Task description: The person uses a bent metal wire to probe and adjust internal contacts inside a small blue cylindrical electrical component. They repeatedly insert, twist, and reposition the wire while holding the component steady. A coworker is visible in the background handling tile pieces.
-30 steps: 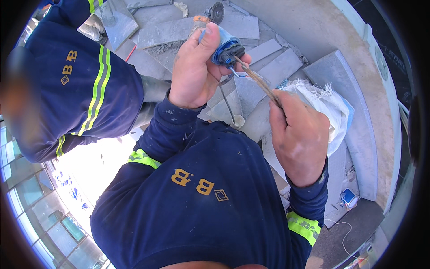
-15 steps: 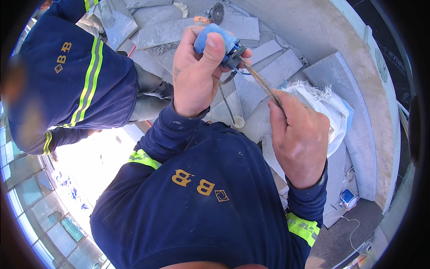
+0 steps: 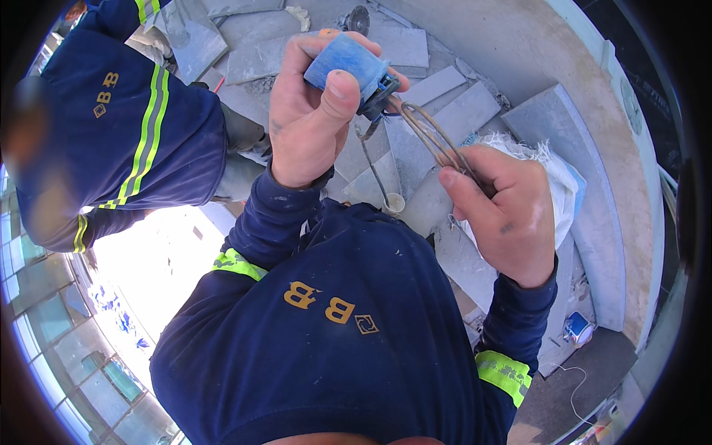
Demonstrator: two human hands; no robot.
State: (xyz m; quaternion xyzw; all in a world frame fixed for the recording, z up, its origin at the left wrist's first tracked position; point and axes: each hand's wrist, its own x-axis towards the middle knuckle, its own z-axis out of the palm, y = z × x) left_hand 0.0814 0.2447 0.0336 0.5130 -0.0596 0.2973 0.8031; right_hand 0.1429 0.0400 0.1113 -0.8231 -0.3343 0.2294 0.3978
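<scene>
My left hand (image 3: 308, 122) is wrapped round a blue cylindrical housing (image 3: 343, 63), its thumb lying along the near side. The housing looks like a power plug or socket body, and its dark open end faces right. Brownish cord (image 3: 426, 133) runs in a narrow loop from beside that end to my right hand (image 3: 508, 208). The right fingers are closed on the cord; its tail end is hidden in them. Short thin leads show beneath the dark end, and where they attach is too small to make out.
Grey stone slabs (image 3: 404, 48) cover the floor ahead, with a grinder disc (image 3: 357, 21) among them. A white woven sack (image 3: 567, 185) lies right, before a curved wall (image 3: 512, 44). A co-worker (image 3: 126, 141) bends at the left. A small cup (image 3: 394, 202) stands near my chest.
The cord, nearly straight before, now bows into an open loop. My left hand and the blue housing have shifted slightly left; my right hand has moved slightly right and turned.
</scene>
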